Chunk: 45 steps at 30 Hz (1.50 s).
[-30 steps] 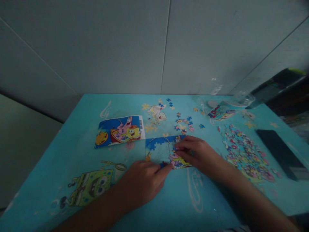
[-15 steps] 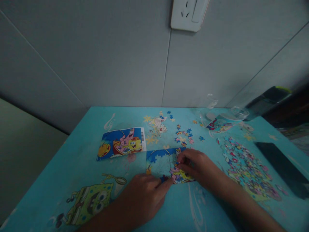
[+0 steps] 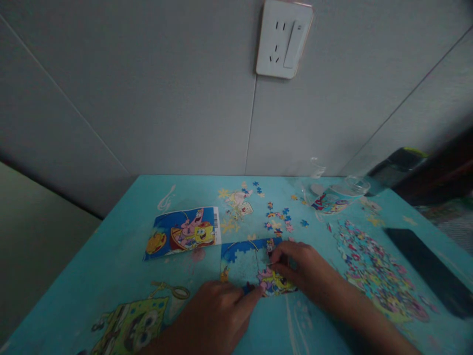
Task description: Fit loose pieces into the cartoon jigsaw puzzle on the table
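Note:
A partly assembled jigsaw puzzle (image 3: 236,250) lies on the table, with a blue top border and a yellow and pink cartoon section at lower right. Its middle and left show bare backing. My right hand (image 3: 295,264) is over its right side, thumb and forefinger pinched on a small puzzle piece (image 3: 272,264) seen nearly edge-on. From the lower left, my left hand (image 3: 225,310) reaches to the bottom edge; its index finger is stretched out and touches the cartoon section, while its other fingers are partly hidden. Loose puzzle pieces (image 3: 278,217) lie just behind the puzzle.
A printed picture card (image 3: 188,230) lies to the left. On the right are a large spread of mixed pieces (image 3: 373,266), a dark flat slab (image 3: 424,266) and a clear printed container (image 3: 338,197). A wall with a socket panel (image 3: 284,39) stands behind the table.
The view has tilted up, so the table sits lower and more of the socket panel shows. Both hands stay at the puzzle; the pinched piece now appears turned more edge-on.

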Each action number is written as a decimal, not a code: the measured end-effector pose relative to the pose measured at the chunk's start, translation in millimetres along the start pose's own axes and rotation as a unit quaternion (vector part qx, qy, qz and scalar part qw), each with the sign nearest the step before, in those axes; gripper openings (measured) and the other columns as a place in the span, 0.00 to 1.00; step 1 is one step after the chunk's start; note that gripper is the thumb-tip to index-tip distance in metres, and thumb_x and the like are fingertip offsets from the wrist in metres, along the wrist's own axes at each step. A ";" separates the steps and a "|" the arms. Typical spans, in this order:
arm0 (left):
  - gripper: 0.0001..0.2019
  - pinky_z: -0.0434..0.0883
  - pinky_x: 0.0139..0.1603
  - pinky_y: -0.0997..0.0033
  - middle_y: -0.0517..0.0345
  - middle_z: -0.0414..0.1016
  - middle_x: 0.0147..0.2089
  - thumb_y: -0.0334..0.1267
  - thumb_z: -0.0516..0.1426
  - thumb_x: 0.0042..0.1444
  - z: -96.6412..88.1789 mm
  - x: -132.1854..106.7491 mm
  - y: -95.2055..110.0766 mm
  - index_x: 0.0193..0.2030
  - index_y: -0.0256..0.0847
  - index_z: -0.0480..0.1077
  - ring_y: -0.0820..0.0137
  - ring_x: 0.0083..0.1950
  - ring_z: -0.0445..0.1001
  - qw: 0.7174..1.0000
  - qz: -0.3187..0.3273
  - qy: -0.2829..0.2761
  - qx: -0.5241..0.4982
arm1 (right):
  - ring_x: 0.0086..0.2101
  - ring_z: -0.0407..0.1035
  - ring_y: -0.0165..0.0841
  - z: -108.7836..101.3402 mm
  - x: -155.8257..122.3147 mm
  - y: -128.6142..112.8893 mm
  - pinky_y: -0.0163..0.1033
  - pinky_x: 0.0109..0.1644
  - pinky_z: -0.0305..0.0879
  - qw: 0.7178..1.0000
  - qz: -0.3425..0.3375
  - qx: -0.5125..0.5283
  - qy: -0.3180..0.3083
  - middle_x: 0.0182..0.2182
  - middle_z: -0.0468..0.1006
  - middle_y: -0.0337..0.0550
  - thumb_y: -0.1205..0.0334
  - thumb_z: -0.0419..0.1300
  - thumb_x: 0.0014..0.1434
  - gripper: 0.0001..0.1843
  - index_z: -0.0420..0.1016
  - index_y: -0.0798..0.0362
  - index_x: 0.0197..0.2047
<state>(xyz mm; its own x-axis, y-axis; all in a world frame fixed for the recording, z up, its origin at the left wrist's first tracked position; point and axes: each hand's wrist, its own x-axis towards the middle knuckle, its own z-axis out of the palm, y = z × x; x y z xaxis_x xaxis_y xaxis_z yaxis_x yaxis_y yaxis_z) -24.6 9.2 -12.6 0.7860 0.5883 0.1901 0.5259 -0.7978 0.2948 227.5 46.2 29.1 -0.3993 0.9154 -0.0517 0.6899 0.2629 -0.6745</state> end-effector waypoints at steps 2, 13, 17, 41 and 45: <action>0.25 0.74 0.29 0.65 0.60 0.78 0.35 0.29 0.55 0.59 0.6 0.7 -0.2 0.64 0.42 0.64 0.64 0.31 0.78 1.000 0.001 0.005 -0.003 | 0.31 0.73 0.31 -0.4 -0.5 -1.0 0.36 0.37 0.65 1.000 -0.007 -0.003 0.005 0.31 0.80 0.38 0.69 0.62 0.62 0.05 0.76 0.50 0.36; 0.26 0.73 0.28 0.68 0.60 0.78 0.33 0.26 0.52 0.55 0.1 1.0 0.5 0.61 0.43 0.67 0.66 0.29 0.78 0.998 0.013 0.062 0.004 | 0.38 0.74 0.32 3.4 -0.8 -5.2 0.39 0.45 0.69 0.997 -0.035 0.007 0.074 0.37 0.81 0.39 0.66 0.59 0.66 0.06 0.78 0.48 0.42; 0.25 0.73 0.29 0.69 0.59 0.79 0.34 0.27 0.52 0.56 1.1 1.4 0.3 0.62 0.42 0.67 0.67 0.30 0.78 0.998 0.018 0.060 0.005 | 0.39 0.75 0.33 4.0 -0.2 -2.0 0.40 0.46 0.70 0.996 -0.029 0.022 0.081 0.38 0.81 0.40 0.66 0.59 0.66 0.08 0.79 0.47 0.44; 0.23 0.74 0.29 0.66 0.59 0.79 0.35 0.28 0.53 0.58 1.2 0.7 -0.2 0.61 0.41 0.68 0.65 0.30 0.78 0.999 0.010 0.037 -0.006 | 0.35 0.74 0.39 -42.5 -1.9 50.0 0.43 0.41 0.66 0.940 0.158 -0.130 0.275 0.37 0.83 0.44 0.57 0.57 0.63 0.13 0.82 0.50 0.44; 0.23 0.73 0.27 0.68 0.60 0.79 0.32 0.27 0.51 0.57 -1.3 2.1 -0.9 0.59 0.41 0.70 0.66 0.29 0.78 0.998 0.019 0.053 -0.002 | 0.34 0.75 0.38 -47.0 -1.4 58.2 0.42 0.40 0.66 0.951 0.182 -0.117 0.220 0.35 0.83 0.43 0.57 0.57 0.62 0.13 0.83 0.51 0.43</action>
<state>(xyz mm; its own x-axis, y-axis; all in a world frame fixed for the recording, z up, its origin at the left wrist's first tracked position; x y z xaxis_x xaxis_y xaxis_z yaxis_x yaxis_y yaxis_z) -23.8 11.3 -11.3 0.7662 0.5684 0.2998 0.4947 -0.8195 0.2894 296.6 74.6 24.5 0.1475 0.9842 0.0978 0.8706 -0.0823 -0.4851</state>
